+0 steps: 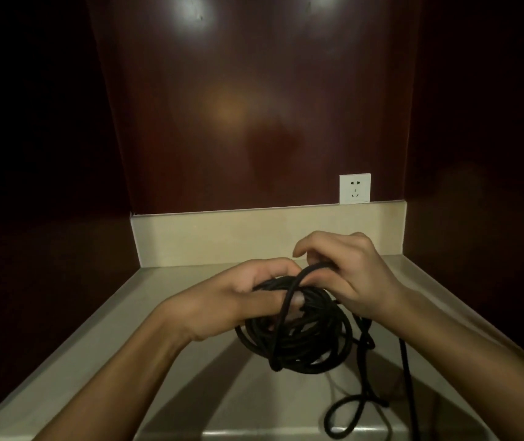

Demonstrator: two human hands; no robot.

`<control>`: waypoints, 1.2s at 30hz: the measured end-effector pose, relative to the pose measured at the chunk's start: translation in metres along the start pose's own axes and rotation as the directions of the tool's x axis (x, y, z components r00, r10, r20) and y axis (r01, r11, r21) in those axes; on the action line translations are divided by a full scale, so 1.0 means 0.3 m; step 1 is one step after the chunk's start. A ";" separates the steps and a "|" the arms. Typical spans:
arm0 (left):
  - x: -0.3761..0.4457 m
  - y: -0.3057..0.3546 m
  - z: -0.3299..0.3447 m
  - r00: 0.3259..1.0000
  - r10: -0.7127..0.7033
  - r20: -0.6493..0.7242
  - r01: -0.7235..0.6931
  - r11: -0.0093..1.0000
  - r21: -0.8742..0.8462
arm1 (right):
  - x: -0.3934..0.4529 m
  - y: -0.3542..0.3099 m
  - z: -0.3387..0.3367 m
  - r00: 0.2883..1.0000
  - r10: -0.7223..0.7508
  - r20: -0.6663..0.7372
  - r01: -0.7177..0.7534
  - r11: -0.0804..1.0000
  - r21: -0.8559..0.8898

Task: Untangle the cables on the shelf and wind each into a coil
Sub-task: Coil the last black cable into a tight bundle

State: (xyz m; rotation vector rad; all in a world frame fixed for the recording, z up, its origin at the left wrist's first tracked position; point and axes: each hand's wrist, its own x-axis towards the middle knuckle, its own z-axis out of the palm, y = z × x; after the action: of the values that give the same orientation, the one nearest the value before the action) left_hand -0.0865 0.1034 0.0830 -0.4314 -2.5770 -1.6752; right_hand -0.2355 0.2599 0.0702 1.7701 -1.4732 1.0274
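Nearest to us, a loose tail of black cable (346, 412) lies on the pale shelf (95, 338), making a small open loop before it runs up toward our hands; a second straight run passes down the right side and out of view. Whether these are one cable or two, we cannot tell.

Just beyond, the coil (298, 338) hangs off our left hand (232, 300), whose fingers are curled round the gathered turns at the top, the thumb pressing over them. One strand crosses the bundle from top to bottom, like a binding wrap.

Our right hand (353, 272) sits just behind and touching the left, fingers bent, pinching the top of that crossing strand where it arches over the coil.

We judge the winding is nearly finished and we are at the tying-off step. Next we need to keep the left grip firm, carry the strand round the bundle and feed the slack tail through without kinking.

Farther back are the backsplash (254, 233), a white socket (354, 188), and the dark wood panel (254, 106).
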 end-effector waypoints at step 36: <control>0.102 0.014 0.045 0.532 0.279 -0.800 -0.372 0.925 0.075 | -0.181 -0.170 0.192 0.728 0.637 0.254 -0.637 0.490 0.595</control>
State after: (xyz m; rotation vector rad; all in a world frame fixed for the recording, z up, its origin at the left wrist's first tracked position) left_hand -0.1133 0.1238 0.0867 -0.0882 -1.6162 -1.3986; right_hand -0.1794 0.2491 -0.0047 1.6136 -2.0066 2.1633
